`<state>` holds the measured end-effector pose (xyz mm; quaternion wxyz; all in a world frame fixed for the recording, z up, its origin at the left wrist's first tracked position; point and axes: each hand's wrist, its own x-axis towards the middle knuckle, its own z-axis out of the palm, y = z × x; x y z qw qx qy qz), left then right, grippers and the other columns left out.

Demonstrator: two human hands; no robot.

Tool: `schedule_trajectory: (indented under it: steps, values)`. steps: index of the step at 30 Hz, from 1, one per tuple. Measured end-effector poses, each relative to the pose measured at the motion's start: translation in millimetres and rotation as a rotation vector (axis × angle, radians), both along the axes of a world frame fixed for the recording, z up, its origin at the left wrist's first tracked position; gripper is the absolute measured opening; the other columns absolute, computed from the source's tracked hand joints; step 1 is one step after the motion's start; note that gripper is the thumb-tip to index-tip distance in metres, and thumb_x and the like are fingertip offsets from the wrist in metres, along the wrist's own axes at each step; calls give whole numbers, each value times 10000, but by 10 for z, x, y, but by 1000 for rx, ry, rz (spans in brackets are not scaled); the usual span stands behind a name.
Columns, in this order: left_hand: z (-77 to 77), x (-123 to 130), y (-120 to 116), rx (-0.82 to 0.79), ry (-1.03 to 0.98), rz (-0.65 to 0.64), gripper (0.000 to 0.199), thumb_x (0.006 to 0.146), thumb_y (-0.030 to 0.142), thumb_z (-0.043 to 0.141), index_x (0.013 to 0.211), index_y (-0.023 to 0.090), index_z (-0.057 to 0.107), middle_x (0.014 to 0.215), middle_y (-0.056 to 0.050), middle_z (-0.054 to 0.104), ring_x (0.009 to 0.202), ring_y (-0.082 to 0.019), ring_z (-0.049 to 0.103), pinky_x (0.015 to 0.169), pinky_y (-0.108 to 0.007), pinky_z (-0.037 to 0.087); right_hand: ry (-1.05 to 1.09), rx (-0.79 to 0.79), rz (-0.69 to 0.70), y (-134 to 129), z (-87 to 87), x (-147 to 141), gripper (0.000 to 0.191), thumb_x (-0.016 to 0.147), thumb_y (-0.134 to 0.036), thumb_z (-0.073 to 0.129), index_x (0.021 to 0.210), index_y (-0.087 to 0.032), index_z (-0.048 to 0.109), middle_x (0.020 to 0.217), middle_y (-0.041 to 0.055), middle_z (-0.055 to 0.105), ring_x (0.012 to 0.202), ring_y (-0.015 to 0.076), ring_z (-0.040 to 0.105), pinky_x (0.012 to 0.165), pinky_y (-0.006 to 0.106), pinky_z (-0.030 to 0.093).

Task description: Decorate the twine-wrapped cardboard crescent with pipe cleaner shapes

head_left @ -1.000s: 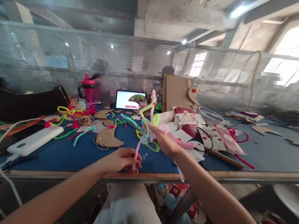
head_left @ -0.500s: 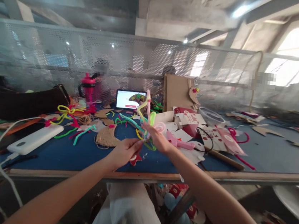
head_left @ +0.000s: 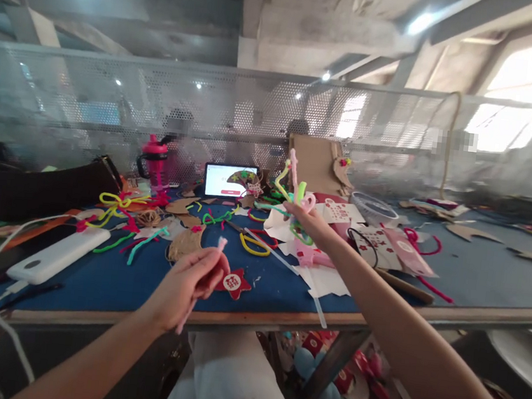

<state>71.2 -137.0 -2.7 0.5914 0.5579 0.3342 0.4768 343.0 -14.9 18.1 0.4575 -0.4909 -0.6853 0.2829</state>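
A pale pink pipe cleaner point(head_left: 222, 244) pokes up from the closed fingers of my left hand point(head_left: 200, 275), and its other end hangs below the palm. Just right of those fingers a red star point(head_left: 234, 283) with a white round label lies by the table's front edge. My right hand point(head_left: 309, 222) is closed around a bundle of colourful pipe cleaners point(head_left: 292, 174), farther back over white paper pieces. Yellow-handled scissors point(head_left: 254, 245) rest between the hands. Beneath my right forearm are a pink glue gun point(head_left: 310, 256) and clear glue sticks.
A white power bank point(head_left: 58, 256) with a cable lies at the left, near a black bag point(head_left: 42, 183). Behind are a pink bottle point(head_left: 155, 164), a lit tablet point(head_left: 217, 181) and cardboard point(head_left: 313, 163). A clear bowl point(head_left: 374, 209) stands back right.
My hands have moved apart. The left has come down and left with the pink pipe cleaner; the right has moved right with the bundle, uncovering the scissors and red star.
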Motion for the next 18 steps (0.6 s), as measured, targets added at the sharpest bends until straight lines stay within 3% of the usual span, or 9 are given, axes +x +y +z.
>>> schedule_trajectory:
  steps: [4,7,9,12,14,18]
  values:
    - [197,-238,278,32,-208,110,152,805,204,529,839,95,630,580,21,470,386,-6,281,387,-149,218,-6,-55,2,171,153,177,275,716,-406,627,847,-168,586,698,44,583,581,117,494,514,231,404]
    - [308,-411,593,16,-341,143,170,798,132,475,806,71,634,560,23,444,371,-7,281,366,-142,240,43,42,-87,372,229,386,249,721,-305,600,923,-161,597,804,60,629,642,133,548,575,247,437]
    - [334,-467,855,-6,-424,176,195,812,108,446,774,56,631,543,29,419,366,-4,283,358,-134,245,5,168,-245,523,277,536,279,729,-276,579,981,-159,606,850,61,646,697,152,576,619,261,444]
    - [332,-428,1238,-52,-500,216,223,819,71,415,732,41,618,525,33,406,350,3,276,348,-125,244,-270,280,-595,748,359,781,288,739,-290,585,992,-165,648,846,67,666,751,194,595,655,286,428]
    - [315,-341,1426,-87,-496,229,228,821,64,411,711,42,609,513,35,403,341,3,274,343,-124,242,-445,250,-780,880,393,961,298,788,-289,533,1034,-181,660,846,78,675,775,211,600,670,297,412]
    - [213,-163,1563,-86,-398,194,189,816,104,453,724,63,613,511,28,422,343,-15,303,333,-135,234,-507,121,-909,1062,329,1313,307,792,-232,511,1024,-146,692,872,131,681,814,235,590,682,310,386]
